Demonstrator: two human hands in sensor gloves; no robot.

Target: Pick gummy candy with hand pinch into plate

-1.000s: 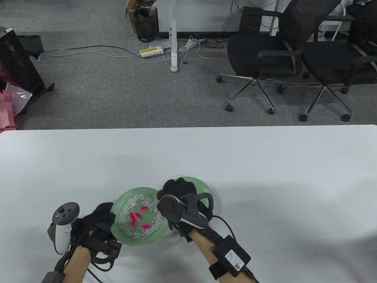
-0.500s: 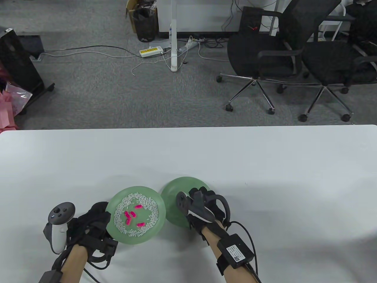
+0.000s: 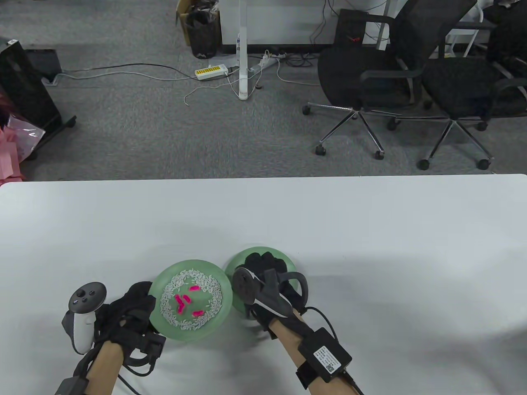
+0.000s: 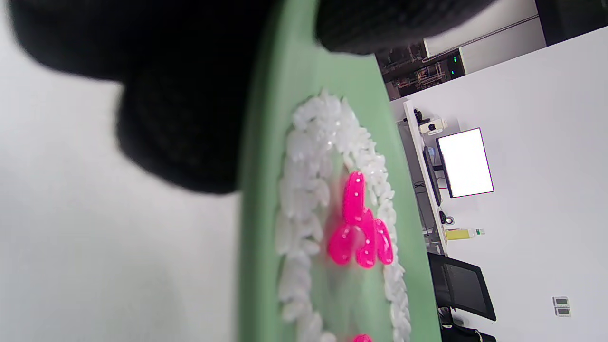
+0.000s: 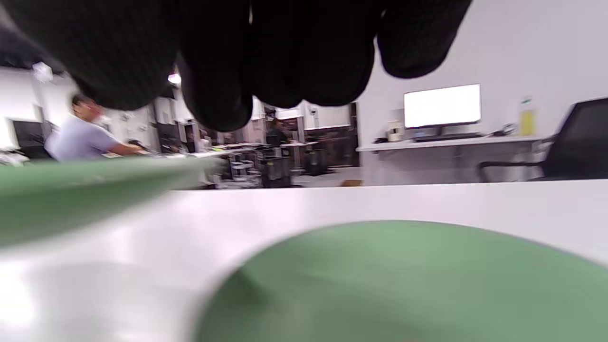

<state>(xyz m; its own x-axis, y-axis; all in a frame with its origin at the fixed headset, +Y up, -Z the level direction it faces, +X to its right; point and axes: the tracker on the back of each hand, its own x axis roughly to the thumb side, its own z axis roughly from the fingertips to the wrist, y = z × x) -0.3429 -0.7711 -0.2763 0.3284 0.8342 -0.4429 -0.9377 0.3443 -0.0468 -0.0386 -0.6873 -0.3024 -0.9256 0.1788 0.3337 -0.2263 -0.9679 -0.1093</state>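
A green plate (image 3: 164,325) holds a ring of white rice (image 3: 173,288) and several pink gummy candies (image 3: 186,299) in its middle. My left hand (image 3: 142,296) grips that plate's left rim; in the left wrist view its fingers (image 4: 180,118) wrap the rim (image 4: 256,213) beside the candies (image 4: 358,228). A second green plate (image 3: 288,263) lies just to the right. My right hand (image 3: 261,265) hovers over it. In the right wrist view its fingertips (image 5: 285,61) hang bunched above that plate (image 5: 403,280); no candy shows between them.
Both plates sit near the front edge of the white table (image 3: 370,230). The left plate's rim (image 5: 71,190) shows at the left of the right wrist view. Office chairs (image 3: 370,82) and cables lie on the floor beyond the table.
My right hand went from the rice plate's right edge to the second plate, then shifted up and left over it. The rice plate moved slightly left. The left hand keeps its grip.
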